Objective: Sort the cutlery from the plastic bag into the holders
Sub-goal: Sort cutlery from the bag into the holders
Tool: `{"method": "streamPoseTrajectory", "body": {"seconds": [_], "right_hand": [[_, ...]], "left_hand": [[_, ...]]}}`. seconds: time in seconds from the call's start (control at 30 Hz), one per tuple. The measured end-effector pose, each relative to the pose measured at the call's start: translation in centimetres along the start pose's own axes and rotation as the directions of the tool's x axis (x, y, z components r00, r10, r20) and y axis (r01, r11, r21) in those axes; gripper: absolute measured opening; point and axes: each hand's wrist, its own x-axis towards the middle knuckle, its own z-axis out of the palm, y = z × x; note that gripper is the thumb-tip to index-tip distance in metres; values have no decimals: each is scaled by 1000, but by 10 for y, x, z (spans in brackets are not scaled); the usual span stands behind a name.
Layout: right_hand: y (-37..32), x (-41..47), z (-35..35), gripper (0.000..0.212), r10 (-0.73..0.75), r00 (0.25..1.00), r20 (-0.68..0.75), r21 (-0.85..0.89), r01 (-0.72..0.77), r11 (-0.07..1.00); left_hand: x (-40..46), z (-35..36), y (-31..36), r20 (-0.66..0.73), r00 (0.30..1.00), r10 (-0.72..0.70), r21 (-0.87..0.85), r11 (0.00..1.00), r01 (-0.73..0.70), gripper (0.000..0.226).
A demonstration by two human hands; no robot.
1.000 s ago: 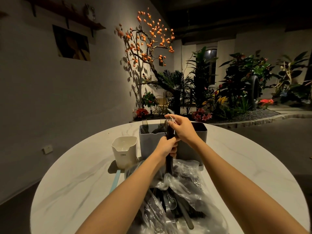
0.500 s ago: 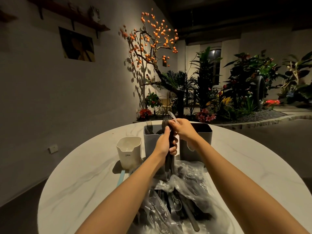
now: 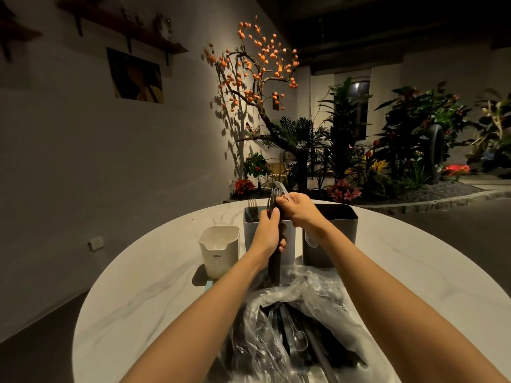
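- A clear plastic bag (image 3: pixel 290 322) lies open at the near edge of the round white table (image 3: pixel 138 294), with dark cutlery (image 3: pixel 293 335) still inside.
- Above it, the left hand (image 3: pixel 268 233) is closed around a bundle of dark forks (image 3: pixel 274 261) held upright, handles pointing down at the bag.
- The right hand (image 3: pixel 300 211) pinches the top of the bundle and also holds a clear utensil (image 3: pixel 282 187).
- Behind the hands stand a white cup (image 3: pixel 218 250), a light grey holder (image 3: pixel 250 230) with forks in it, and a dark grey holder (image 3: pixel 337 233).
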Motion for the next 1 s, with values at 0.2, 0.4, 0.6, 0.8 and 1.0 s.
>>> {"method": "streamPoseTrajectory", "body": {"seconds": [0.2,0.4,0.6,0.8,1.0], "right_hand": [[-4,-2,0,16,2,1000,-21,60,0,998],[-6,3,1,16,-8,1000,-19,68,9,998],[-4,15,2,23,26,1000,-17,39,-25,999],[-1,21,2,31,116,992,-45,42,-114,993],[-4,32,4,32,91,987,-130,81,-81,993]], "left_hand": [[10,-18,9,95,995,-24,75,997,17,31],[17,-31,22,239,964,-117,67,992,104,28],[25,-29,25,119,991,-63,-7,998,64,31],[37,-26,42,-82,992,94,-184,977,-108,32],[52,-26,55,-313,936,160,-376,884,-277,34]]}}
